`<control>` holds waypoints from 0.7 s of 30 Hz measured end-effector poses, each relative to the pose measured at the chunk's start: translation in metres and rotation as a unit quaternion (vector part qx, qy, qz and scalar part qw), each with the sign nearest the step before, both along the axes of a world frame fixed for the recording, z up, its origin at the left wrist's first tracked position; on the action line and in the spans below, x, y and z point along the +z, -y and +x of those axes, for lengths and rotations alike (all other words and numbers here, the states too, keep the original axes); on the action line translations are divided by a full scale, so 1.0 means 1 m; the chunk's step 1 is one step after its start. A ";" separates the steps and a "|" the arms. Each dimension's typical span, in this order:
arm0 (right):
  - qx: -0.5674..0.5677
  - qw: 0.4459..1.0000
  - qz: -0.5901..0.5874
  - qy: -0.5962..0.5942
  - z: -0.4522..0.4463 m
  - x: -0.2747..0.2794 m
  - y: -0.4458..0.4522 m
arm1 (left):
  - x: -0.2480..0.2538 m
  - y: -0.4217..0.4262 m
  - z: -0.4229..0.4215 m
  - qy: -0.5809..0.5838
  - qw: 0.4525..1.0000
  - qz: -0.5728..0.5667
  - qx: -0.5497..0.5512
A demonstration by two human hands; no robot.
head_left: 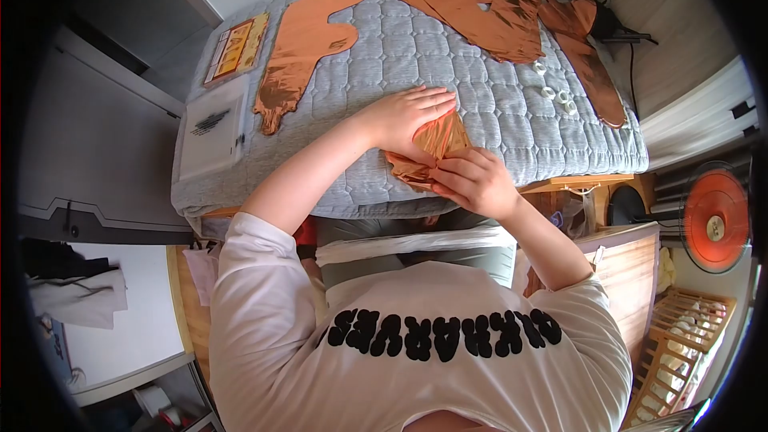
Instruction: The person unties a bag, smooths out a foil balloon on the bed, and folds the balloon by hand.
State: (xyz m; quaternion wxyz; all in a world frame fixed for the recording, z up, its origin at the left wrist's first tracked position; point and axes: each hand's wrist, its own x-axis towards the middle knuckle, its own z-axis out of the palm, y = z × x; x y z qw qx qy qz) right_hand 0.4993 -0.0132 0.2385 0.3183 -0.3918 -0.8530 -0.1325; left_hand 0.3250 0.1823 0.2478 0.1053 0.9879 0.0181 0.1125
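A crumpled rose-gold foil balloon [442,138], flat and without air, lies near the front edge of the quilted mattress [384,56]. My left hand [406,118] rests flat across its left side with the fingers stretched out. At the balloon's lower right, my right hand [476,180] pinches the foil between thumb and fingers. Part of the foil is hidden under both hands. Another flat foil balloon [308,36] with curved cut-outs is spread at the back left. Further foil balloons [496,20] lie at the back, and a long foil strip [592,80] runs down the right.
Several small white rolls [564,102] sit on the mattress at right. A printed packet [238,48] and a clear white case [212,128] lie along the left edge. Black cables [612,24] hang at the back right corner. An orange round fan [714,220] stands at right.
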 end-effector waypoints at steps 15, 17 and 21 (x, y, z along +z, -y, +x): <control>-0.118 0.993 0.009 0.025 -0.046 0.002 0.008 | -0.002 0.000 0.000 0.013 1.000 0.022 -0.001; -0.142 0.988 -0.037 -0.056 -0.047 0.007 0.006 | -0.002 0.001 0.000 0.011 1.000 0.025 0.007; -0.073 0.973 -0.119 -0.185 -0.035 0.012 0.004 | -0.003 -0.002 0.000 0.011 1.000 0.017 -0.004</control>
